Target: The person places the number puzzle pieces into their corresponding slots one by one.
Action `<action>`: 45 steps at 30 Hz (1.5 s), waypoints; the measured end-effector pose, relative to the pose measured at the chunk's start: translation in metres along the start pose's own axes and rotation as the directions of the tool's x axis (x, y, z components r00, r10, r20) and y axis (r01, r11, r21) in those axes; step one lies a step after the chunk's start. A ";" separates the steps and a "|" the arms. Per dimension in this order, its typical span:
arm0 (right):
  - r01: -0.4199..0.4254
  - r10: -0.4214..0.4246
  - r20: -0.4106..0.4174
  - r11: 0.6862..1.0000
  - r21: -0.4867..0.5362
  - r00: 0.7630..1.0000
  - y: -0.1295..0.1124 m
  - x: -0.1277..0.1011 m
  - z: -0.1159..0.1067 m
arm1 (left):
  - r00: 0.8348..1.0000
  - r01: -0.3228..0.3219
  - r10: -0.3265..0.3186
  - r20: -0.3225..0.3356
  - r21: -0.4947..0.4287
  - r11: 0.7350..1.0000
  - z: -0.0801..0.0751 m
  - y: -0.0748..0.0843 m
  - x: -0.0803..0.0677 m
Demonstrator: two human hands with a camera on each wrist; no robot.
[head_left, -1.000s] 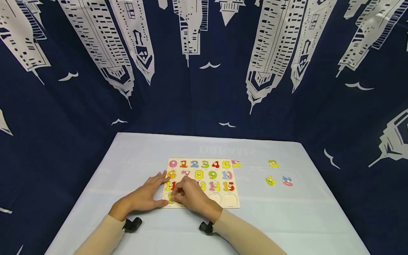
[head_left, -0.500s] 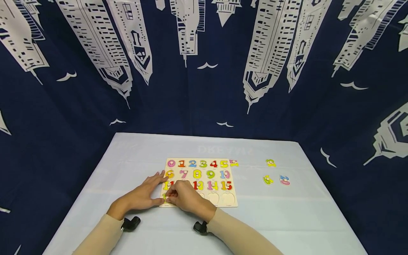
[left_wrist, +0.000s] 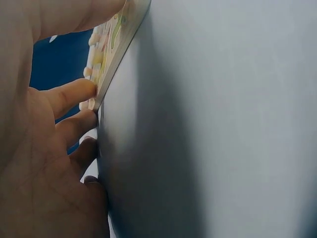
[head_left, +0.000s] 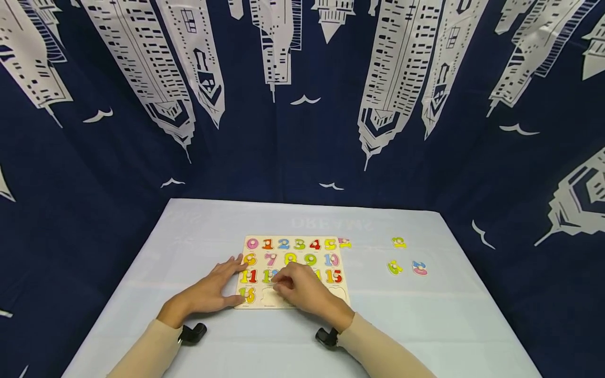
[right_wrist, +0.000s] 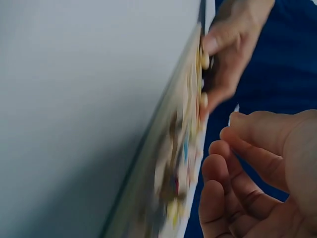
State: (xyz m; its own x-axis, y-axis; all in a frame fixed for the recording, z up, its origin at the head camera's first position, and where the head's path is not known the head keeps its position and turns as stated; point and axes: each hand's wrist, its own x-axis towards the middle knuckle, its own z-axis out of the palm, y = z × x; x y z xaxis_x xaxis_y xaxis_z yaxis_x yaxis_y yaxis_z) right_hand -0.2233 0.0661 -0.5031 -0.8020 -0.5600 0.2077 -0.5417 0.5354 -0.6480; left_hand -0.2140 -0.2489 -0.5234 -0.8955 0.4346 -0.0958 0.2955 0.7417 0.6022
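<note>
A wooden number puzzle board (head_left: 267, 303) lies on the table, its upper rows filled with coloured knobbed number pieces. My left hand (head_left: 212, 289) is spread at its left side, fingertips and thumb on the edge; the left wrist view shows those fingers (left_wrist: 74, 96) against the board's rim. The 16 piece (head_left: 247, 295) sits in the bottom row beside my left thumb. Over the lower middle of the board is my right hand (head_left: 307, 289), fingers loosely bent and holding nothing. In the right wrist view its thumb (right_wrist: 262, 130) and fingers stand apart from the board. It hides part of the lower rows.
A pink and yellow number piece (head_left: 345, 243) lies at the board's upper right corner. Farther right on the white table (head_left: 425, 325) are a yellow-green piece (head_left: 399, 242), another yellow-green piece (head_left: 394, 268) and a blue and pink piece (head_left: 419, 268). A dark patterned cloth (head_left: 283, 147) hangs behind.
My right hand has let go of the 16 piece at the bottom left and moved right across the board. The left hand stays at the board's edge. The head view has shifted slightly.
</note>
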 end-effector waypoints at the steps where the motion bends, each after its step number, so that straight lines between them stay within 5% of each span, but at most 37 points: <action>1: 0.000 0.000 -0.020 1.000 -0.005 1.000 0.005 -0.003 -0.005 | 1.000 0.002 -0.002 -0.001 0.003 1.000 0.000 0.000 0.000; 15: -0.185 0.160 -0.240 0.979 -0.085 0.958 0.083 -0.025 -0.082 | 1.000 -0.010 0.011 -0.008 0.005 1.000 0.002 -0.002 0.000; 25: -0.299 0.275 -0.209 0.950 -0.090 0.938 0.137 -0.012 -0.127 | 1.000 0.009 -0.009 0.004 -0.001 1.000 0.002 -0.001 0.000; 34: -0.354 0.339 -0.136 0.930 -0.104 0.931 0.163 0.003 -0.133 | 1.000 -0.007 0.007 0.009 0.015 1.000 -0.006 0.003 0.002; 45: -0.396 0.377 -0.152 0.910 -0.123 0.914 0.169 0.001 -0.130 | 1.000 0.022 -0.021 0.014 -0.003 1.000 -0.001 0.000 0.001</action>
State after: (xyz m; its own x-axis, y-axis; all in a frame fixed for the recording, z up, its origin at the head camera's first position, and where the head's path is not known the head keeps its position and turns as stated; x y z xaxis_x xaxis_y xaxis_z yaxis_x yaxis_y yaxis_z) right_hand -0.3488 0.2381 -0.5173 -0.9753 -0.2136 0.0566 -0.2061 0.7866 -0.5821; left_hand -0.2151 -0.2496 -0.5224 -0.8969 0.4257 -0.1199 0.2753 0.7495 0.6021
